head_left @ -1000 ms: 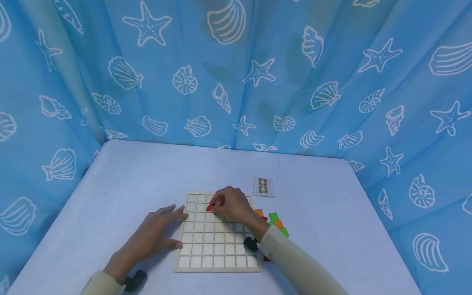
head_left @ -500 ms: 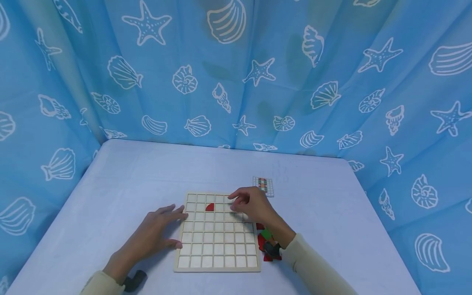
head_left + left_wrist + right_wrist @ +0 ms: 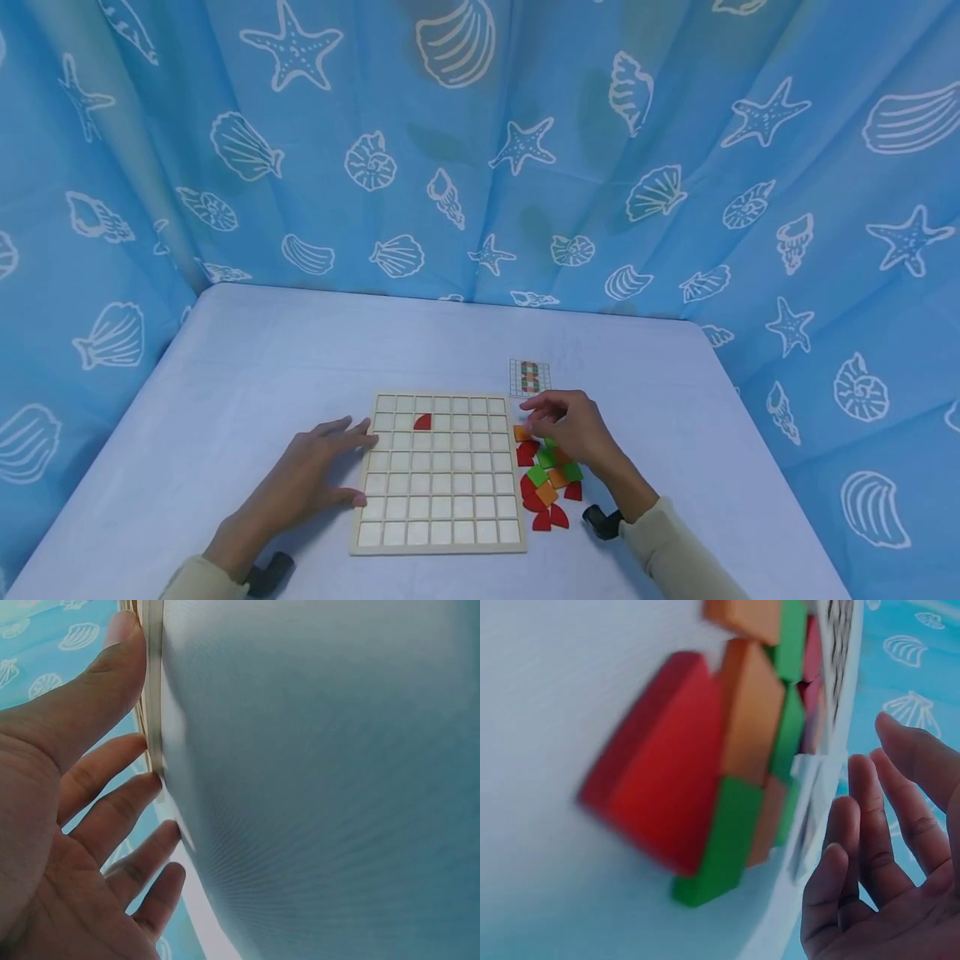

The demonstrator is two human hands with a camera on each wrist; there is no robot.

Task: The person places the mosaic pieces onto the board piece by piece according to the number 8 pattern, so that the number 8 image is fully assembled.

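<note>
A light wooden grid board (image 3: 433, 549) lies flat on the table. One red quarter-circle piece (image 3: 423, 422) sits in a cell in its second row from the top. My left hand (image 3: 303, 475) rests against the board's left edge, thumb and fingers spread; the left wrist view shows its thumb (image 3: 112, 671) touching the rim. My right hand (image 3: 576, 429) is over the upper part of the loose pieces at the board's right side, fingers slightly bent and holding nothing. Those pieces include orange squares (image 3: 546, 494), green squares (image 3: 536, 475) and red quarter-circles (image 3: 558, 517). Some are hidden beneath the hand.
A small printed card (image 3: 530, 377) with a coloured grid pattern lies beyond the board's upper right corner. A white cloth covers the table (image 3: 690, 433). Blue curtains (image 3: 480, 208) with shell prints stand behind it and along both sides.
My right hand has let go of the red quarter-circle on the board and moved right, over the loose pieces. The left hand stays at the board's edge.
</note>
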